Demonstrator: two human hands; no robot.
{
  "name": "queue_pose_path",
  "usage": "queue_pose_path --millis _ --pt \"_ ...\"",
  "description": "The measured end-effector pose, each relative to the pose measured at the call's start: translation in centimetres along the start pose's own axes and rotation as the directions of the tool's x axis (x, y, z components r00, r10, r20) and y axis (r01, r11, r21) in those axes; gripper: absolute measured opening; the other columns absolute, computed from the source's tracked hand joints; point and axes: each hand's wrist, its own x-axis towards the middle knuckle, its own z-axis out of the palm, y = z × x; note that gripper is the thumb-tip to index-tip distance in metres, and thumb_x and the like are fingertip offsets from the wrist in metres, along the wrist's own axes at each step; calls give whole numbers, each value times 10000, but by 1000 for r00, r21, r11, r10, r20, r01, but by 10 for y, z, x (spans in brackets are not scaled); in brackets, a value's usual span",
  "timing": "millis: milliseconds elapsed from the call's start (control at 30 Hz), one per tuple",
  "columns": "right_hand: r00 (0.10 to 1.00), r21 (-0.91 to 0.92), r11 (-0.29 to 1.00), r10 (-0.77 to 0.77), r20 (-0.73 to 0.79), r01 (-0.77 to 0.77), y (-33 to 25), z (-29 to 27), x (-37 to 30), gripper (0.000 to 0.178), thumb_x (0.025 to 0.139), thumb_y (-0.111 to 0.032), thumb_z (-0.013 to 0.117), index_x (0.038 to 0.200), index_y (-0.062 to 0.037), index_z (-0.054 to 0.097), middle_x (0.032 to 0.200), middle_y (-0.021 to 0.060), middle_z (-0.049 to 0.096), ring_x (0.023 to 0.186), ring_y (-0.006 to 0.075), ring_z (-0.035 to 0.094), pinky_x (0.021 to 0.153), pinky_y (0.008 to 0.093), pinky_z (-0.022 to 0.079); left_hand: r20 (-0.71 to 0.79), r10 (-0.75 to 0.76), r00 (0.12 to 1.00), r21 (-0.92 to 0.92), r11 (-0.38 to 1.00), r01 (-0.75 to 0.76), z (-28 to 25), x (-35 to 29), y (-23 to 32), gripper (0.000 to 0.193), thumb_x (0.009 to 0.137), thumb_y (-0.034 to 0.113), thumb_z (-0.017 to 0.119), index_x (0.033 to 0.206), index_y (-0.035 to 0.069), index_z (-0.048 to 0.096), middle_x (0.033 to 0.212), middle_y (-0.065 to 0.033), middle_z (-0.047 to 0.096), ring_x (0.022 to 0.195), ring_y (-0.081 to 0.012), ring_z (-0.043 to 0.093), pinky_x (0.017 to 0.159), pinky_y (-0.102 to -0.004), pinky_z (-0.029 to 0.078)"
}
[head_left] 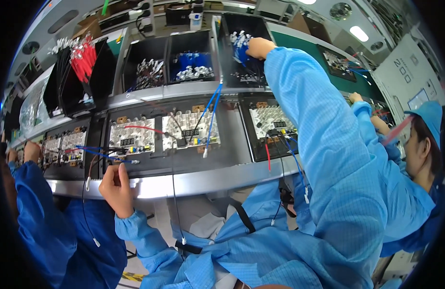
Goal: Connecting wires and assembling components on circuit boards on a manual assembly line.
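Observation:
My right hand (260,48) reaches into a black bin (232,26) at the back, its fingers closed at a bundle of blue wires (239,44) with white ends; the fingertips are partly hidden. At the tray's front edge, my left hand (116,188) is raised with thumb and fingers apart, holding nothing visible. Just beyond it lies a circuit board (132,130) with a small digit display, crossed by blue and black wires. To its right, a second board (191,118) sits in the same black tray. Two blue wires (214,113) hang over it from the shelf edge.
Another board (275,120) stands in a tray to the right. Bins of dark wires (150,72), blue wires (193,67) and red wires (82,60) line the back. A metal rail (155,187) runs along the front, with wires dangling over it. Co-workers sit on both sides.

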Motion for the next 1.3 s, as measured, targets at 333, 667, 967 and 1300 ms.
queue_pose_path --millis 333,667,967,1300 --pt "949 28 976 217 -228 -216 61 -88 -60 491 874 -507 567 1012 -58 711 1058 169 689 1007 368 643 865 438 507 -25 104 994 -132 985 -106 23 18 12 205 923 124 618 770 -10 590 562 6 481 527 -39 408 461 -233 279" --pt "992 656 754 55 -117 35 52 -99 -85 370 1000 -374 470 808 -59 505 639 1 525 521 102 543 457 255 445 33 18 999 -331 943 -6 3 -5 -12 181 946 135 592 836 -8 595 635 17 525 574 -39 445 506 -212 328" --pt "840 620 572 -291 -458 537 -46 -132 -116 274 958 -247 602 793 -60 489 640 -2 548 561 57 513 505 212 403 194 16 981 -372 926 58 -21 -30 24 159 943 107 583 878 -31 629 694 -20 599 598 -59 526 541 -197 412" --pt "941 405 913 90 -327 54 53 -96 -46 353 868 -399 629 748 -68 668 672 59 681 628 214 674 588 372 505 112 135 984 -368 926 -85 -53 -30 53 166 939 84 570 855 -40 641 689 -40 610 606 -83 556 561 -206 429"
